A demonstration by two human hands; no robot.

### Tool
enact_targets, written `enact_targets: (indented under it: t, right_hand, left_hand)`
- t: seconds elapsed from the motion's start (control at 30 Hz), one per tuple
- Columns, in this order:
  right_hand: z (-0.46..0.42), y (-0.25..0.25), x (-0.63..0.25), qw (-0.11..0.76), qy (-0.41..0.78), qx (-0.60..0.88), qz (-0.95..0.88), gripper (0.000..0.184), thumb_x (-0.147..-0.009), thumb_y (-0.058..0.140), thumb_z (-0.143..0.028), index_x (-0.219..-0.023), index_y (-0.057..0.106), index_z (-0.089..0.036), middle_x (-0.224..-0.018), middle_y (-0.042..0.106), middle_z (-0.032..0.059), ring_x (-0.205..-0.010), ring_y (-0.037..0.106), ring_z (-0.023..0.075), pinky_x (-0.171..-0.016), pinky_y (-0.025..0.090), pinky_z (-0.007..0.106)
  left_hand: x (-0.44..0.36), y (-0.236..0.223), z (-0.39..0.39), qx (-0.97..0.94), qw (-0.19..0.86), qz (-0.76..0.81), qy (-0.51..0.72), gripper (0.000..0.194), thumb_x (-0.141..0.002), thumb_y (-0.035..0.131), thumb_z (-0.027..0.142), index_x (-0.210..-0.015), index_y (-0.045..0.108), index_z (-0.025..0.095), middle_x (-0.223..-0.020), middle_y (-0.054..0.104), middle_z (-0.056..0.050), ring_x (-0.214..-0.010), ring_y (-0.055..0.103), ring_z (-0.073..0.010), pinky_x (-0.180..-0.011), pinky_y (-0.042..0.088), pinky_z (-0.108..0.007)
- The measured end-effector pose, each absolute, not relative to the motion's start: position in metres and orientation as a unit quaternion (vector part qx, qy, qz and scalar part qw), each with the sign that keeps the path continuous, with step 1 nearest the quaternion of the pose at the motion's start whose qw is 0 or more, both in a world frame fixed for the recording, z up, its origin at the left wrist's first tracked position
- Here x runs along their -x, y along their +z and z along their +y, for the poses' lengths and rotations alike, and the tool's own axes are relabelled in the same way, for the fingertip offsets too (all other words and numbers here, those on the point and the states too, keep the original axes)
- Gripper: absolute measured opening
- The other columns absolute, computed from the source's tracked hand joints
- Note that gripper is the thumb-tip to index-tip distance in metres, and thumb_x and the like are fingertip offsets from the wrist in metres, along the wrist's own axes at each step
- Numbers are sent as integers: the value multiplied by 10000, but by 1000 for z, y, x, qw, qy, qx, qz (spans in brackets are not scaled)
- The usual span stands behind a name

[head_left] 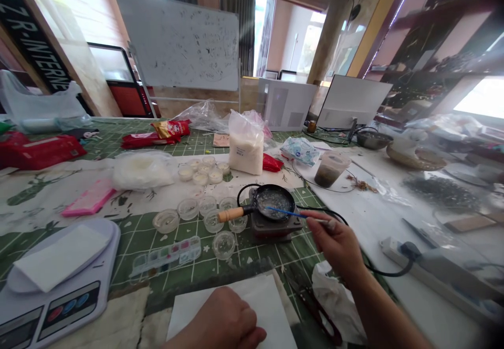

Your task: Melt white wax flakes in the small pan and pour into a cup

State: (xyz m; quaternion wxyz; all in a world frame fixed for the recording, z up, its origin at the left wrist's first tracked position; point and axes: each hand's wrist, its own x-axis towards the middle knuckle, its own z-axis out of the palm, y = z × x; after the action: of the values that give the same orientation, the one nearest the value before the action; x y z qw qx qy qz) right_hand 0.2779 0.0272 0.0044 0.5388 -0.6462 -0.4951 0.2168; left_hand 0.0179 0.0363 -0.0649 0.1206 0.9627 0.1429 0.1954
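My right hand holds a thin blue stick whose tip reaches into a small black pan with a wooden handle. The pan holds a pale melted mass and sits on a small dark heater. My left hand rests closed at the near edge on a white sheet of paper, holding nothing that I can see. Several small clear cups stand left of the pan on the green grid mat.
A white kitchen scale sits near left, beside a paint-pot strip. A bag of white granules, a pink mould and red packets lie farther back. A power strip and red-handled scissors lie right.
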Motion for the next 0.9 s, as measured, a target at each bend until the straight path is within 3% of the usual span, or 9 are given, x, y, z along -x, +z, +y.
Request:
enact_targets:
  t: [0.1,0.27,0.43,0.57,0.73,0.9]
  right_hand:
    - [30,1,-280,546,193,668,-467,490,-829,594,-493,-1125,705,-118,-425,401,-69,-388,353,87,-381,287,213]
    - [32,-3,-280,458,257,631,-571,466,-846,578,-473,-1168,705,-162,-437,331,-79,-398,298,77,-384,263,207]
    - [30,0,-282,502,197,680,-497,524,-866,546,-497,-1204,671,-115,-452,361,-72,-416,339,85,-407,285,214]
    - [29,0,-283,462,261,633,-563,507,-865,551,-494,-1185,686,-126,-447,331,-76,-409,307,81,-398,265,212]
    - [28,1,-286,505,190,681,-495,506,-855,554,-504,-1189,684,-146,-455,358,-67,-414,327,93,-388,271,213]
    - [27,2,-285,455,251,636,-571,464,-851,568,-476,-1164,707,-163,-454,304,-75,-417,256,79,-387,235,207]
  left_hand:
    - [-18,-63,35,-963,121,140,195,377,-946,429,275,-586,496,185,-529,573,-1,-456,490,-135,-491,217,-318]
    - [-18,-61,34,-962,125,141,197,434,-983,351,307,-593,499,187,-528,573,0,-452,498,-137,-490,239,-326]
    - [-19,-60,35,-965,116,144,186,440,-986,340,305,-593,500,189,-533,575,-7,-454,496,-142,-485,245,-327]
    - [-20,-63,35,-963,117,141,196,434,-984,353,305,-590,494,189,-519,562,-3,-445,484,-138,-486,233,-323]
    - [-19,-63,35,-964,121,139,193,414,-974,380,292,-588,488,187,-520,563,-3,-444,483,-135,-485,215,-319]
    - [-18,-66,35,-963,120,143,195,373,-949,422,268,-592,498,190,-519,557,-1,-454,468,-138,-492,229,-316]
